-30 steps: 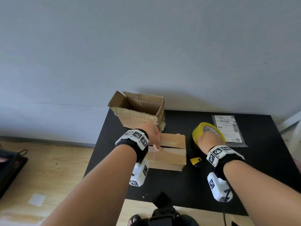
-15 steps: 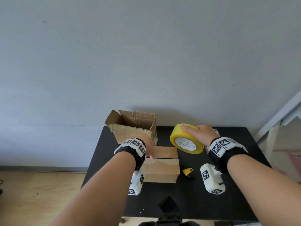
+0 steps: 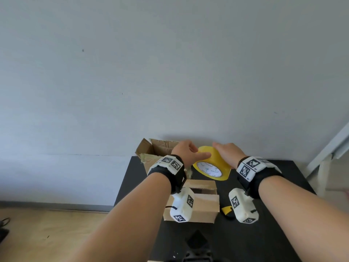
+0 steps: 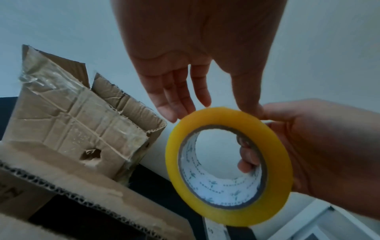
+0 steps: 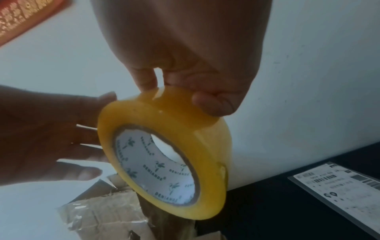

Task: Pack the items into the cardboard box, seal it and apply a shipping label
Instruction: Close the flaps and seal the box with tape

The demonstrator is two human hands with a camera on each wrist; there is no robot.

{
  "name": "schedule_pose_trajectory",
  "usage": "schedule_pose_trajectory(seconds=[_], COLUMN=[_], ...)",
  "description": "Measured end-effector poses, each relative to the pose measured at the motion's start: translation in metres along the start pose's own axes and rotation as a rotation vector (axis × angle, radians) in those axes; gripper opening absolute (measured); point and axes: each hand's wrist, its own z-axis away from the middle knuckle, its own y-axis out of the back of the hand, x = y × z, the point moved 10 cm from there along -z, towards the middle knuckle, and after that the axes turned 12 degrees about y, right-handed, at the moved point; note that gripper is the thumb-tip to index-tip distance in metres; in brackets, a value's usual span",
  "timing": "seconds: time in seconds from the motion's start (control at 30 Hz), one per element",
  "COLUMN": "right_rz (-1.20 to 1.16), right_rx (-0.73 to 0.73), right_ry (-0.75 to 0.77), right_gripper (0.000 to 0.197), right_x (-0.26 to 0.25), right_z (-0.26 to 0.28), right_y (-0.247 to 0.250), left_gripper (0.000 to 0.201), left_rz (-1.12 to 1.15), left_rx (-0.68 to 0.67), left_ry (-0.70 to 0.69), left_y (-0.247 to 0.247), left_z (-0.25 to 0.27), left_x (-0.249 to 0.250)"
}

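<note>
Below the grip sits the black table (image 3: 273,233) bearing the cardboard box (image 3: 204,207), while above it the right hand (image 3: 227,153) curls around the yellow tape roll (image 3: 217,163), the left hand's (image 3: 186,151) straight fingers touching its rim.
</note>
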Motion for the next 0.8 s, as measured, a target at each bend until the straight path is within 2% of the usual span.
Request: schedule_pose_trajectory(seconds=[0.17,0.4,0.6,0.7,0.8], right_rz=[0.038,0.07,-0.044,-0.082,-0.079], right_rx=[-0.047,-0.05,-0.004,-0.019,-0.036], right_ry=[0.026,0.015,0.021,0.031,0.034], right_gripper=[0.04,0.045,0.045,0.07,0.081], right_x=[-0.01,-0.01,-0.016,-0.02,-0.021], right_z=[0.005,0.008,0.008,0.009,0.012], right_y=[-0.009,-0.017,-0.014,-0.015,-0.018], left_gripper=[0.031,0.018,0.027,0.028,0.04], left_rz=[0.08,0.131,0.217,0.304,0.304], left_rx=[-0.072,-0.087,-0.186,-0.281,-0.377], left_ry=[0.029,0.058,0.072,0.157,0.238], left_y=[0.004,0.008,0.003,0.002,-0.003], left_z=[-0.003,-0.004,0.001,0.005,0.011], left_x=[-0.014,-0.025,-0.02,-0.022,-0.027])
